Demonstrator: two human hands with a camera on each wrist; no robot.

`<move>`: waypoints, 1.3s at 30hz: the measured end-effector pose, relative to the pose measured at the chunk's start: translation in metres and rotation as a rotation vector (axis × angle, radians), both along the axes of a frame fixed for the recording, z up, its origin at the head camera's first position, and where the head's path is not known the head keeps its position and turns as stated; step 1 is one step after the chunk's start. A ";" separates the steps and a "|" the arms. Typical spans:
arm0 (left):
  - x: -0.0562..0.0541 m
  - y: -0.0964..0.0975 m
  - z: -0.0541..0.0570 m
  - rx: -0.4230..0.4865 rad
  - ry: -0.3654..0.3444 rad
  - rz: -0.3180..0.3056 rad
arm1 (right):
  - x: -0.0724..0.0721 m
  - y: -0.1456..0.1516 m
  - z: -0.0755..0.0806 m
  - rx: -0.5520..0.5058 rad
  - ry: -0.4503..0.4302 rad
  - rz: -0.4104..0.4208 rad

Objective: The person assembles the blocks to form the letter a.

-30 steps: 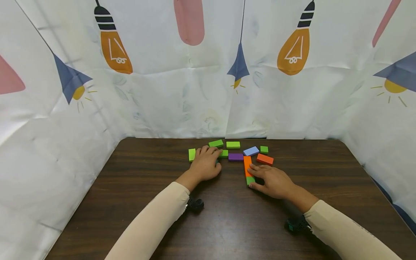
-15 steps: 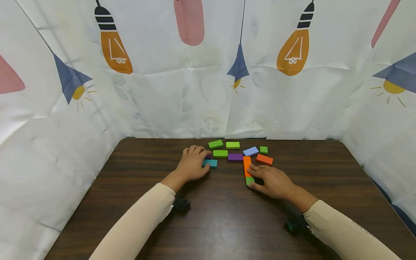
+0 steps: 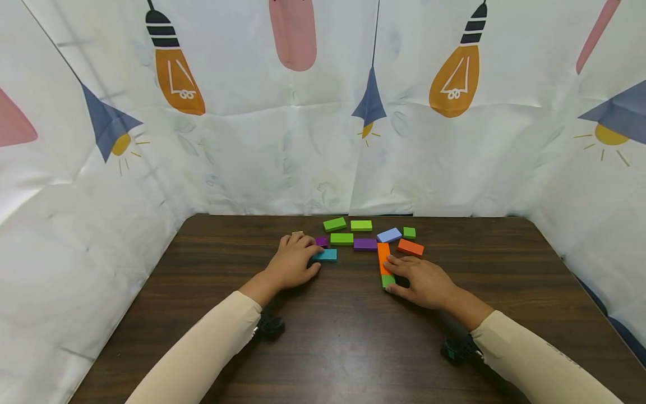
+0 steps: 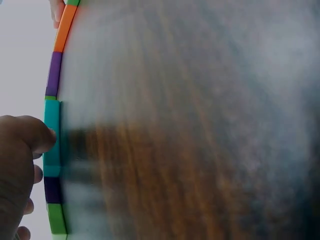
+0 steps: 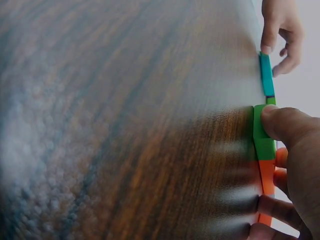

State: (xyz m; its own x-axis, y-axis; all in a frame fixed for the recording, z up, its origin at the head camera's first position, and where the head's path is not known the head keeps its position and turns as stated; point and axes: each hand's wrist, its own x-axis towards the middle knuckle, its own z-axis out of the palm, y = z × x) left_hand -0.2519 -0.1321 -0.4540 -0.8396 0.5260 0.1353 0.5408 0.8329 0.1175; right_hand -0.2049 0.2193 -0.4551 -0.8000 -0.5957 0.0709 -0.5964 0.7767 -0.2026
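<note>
My left hand (image 3: 292, 261) reaches over the left end of the small blocks, fingers spread loosely. Its index fingertip is right at the teal block (image 3: 325, 255), and the thumb lies just on the near side. A magenta-purple block (image 3: 321, 242) shows behind the fingers; a pale yellow-green block (image 3: 298, 232) is mostly hidden by that hand. My right hand (image 3: 424, 280) rests beside an orange block (image 3: 384, 258) with a green block (image 3: 388, 280) at its near end. Its fingertips touch the orange side, and in the right wrist view the thumb (image 5: 280, 125) presses on the green block.
Behind lie two green blocks (image 3: 335, 224), a lime block (image 3: 361, 225), a purple block (image 3: 365, 244), a blue block (image 3: 389, 235), a small green block (image 3: 409, 233) and a red-orange block (image 3: 411, 247). A patterned curtain (image 3: 323, 146) hangs behind the dark wooden table (image 3: 343, 348).
My left hand has moved left and slightly toward me, uncovering the teal and purple blocks and a green one; its thumb has drawn off the teal block. The right hand has stayed put.
</note>
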 end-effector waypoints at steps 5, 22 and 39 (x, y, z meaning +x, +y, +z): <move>0.002 0.001 0.002 -0.001 0.014 -0.022 | 0.000 0.000 0.000 0.004 0.002 -0.002; 0.013 0.003 0.002 -0.013 0.054 -0.094 | 0.001 0.000 0.001 0.015 -0.019 -0.014; 0.018 0.006 0.001 -0.039 -0.015 -0.161 | -0.001 0.000 0.000 0.005 -0.011 -0.006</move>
State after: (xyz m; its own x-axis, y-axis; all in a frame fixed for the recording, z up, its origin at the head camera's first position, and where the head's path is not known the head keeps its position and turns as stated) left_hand -0.2339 -0.1261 -0.4528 -0.7458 0.6585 0.1006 0.6660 0.7398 0.0956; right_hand -0.2056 0.2196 -0.4546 -0.8041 -0.5916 0.0588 -0.5897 0.7810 -0.2055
